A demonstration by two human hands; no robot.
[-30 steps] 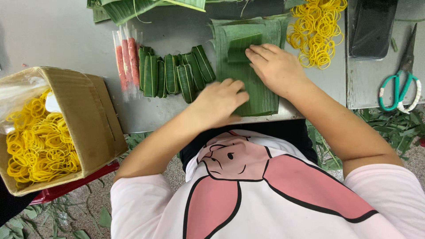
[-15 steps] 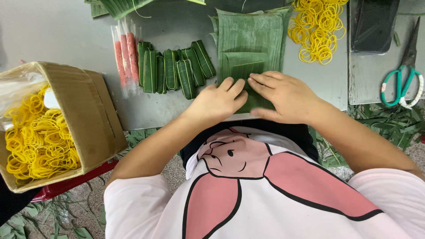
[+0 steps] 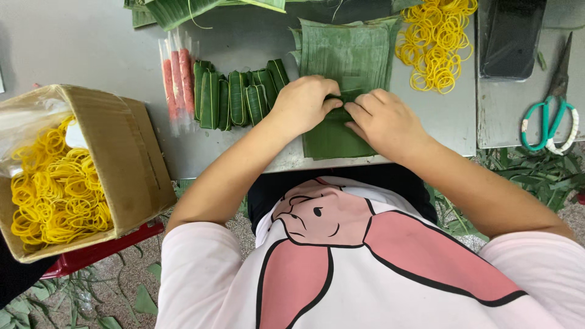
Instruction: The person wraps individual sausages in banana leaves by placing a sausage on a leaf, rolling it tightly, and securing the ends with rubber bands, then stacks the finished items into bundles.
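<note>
Grey tabletop (image 3: 91, 42): both hands' fingers (image 3: 332, 103) pinch a folded banana leaf (image 3: 332, 137), contents hidden.

- Both hands sit on the leaf stack (image 3: 341, 55) at the table's (image 3: 79, 49) near edge, left hand (image 3: 303, 103) just beside right hand (image 3: 384, 120), fingertips meeting.
- Left of the stack lies a row of wrapped rolls (image 3: 237, 94); further left, the sausage pack (image 3: 173, 82).
- Right of the stack, loose bands (image 3: 436, 42), then a tray (image 3: 509, 39), then scissors (image 3: 551, 109).
- Off the table's left end, a box (image 3: 122, 158) with bands in it.
</note>
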